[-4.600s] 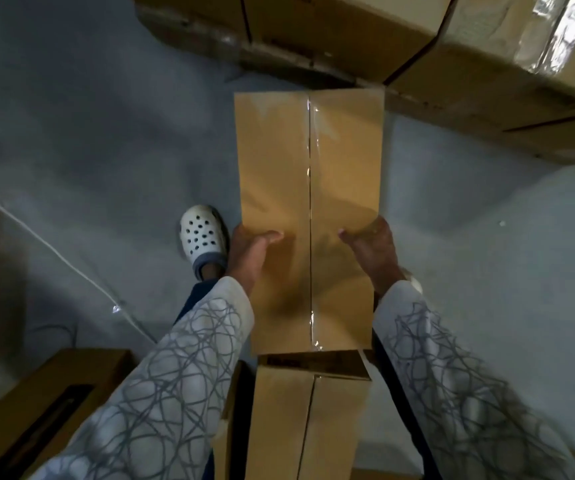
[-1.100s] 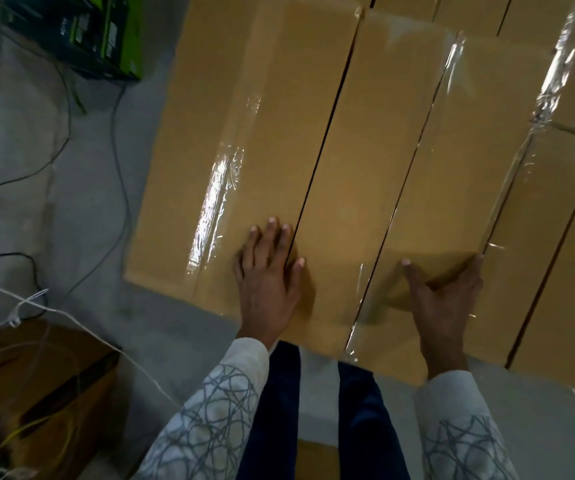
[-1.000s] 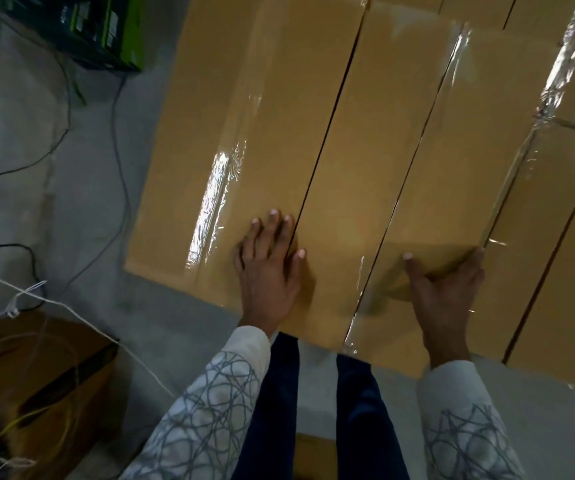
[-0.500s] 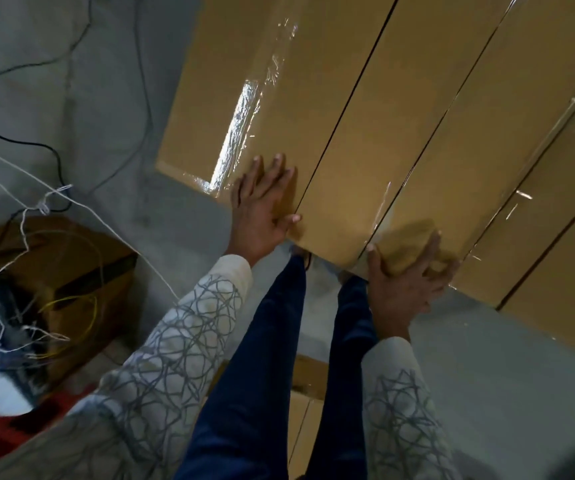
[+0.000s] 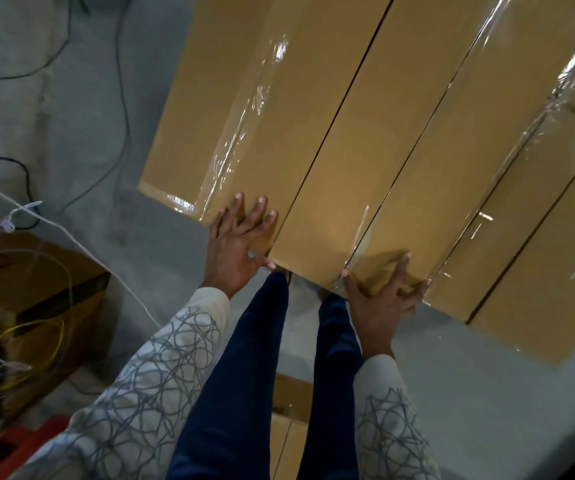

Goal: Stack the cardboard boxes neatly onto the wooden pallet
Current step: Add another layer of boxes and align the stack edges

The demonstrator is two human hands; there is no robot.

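Several long taped cardboard boxes lie side by side in a stacked row across the upper right. The middle box point(image 5: 359, 174) is the one I just set down; its near end sits between my hands. My left hand point(image 5: 237, 244) lies flat with straight fingers on the near end of the leftmost box point(image 5: 230, 109), thumb at the middle box's corner. My right hand point(image 5: 383, 296) presses with spread fingers against the near end of the box to the right point(image 5: 452, 168). The pallet is hidden under the boxes.
Grey concrete floor point(image 5: 71, 133) with black and white cables at left. An open brown box point(image 5: 36, 306) full of wires stands at lower left, something red below it. Another cardboard box point(image 5: 289, 427) lies behind my legs. More stacked boxes point(image 5: 549, 265) extend to the right.
The carried box now lies in the row. Since a second ago both hands have slid back from the box tops to the near ends, and my view has shifted.
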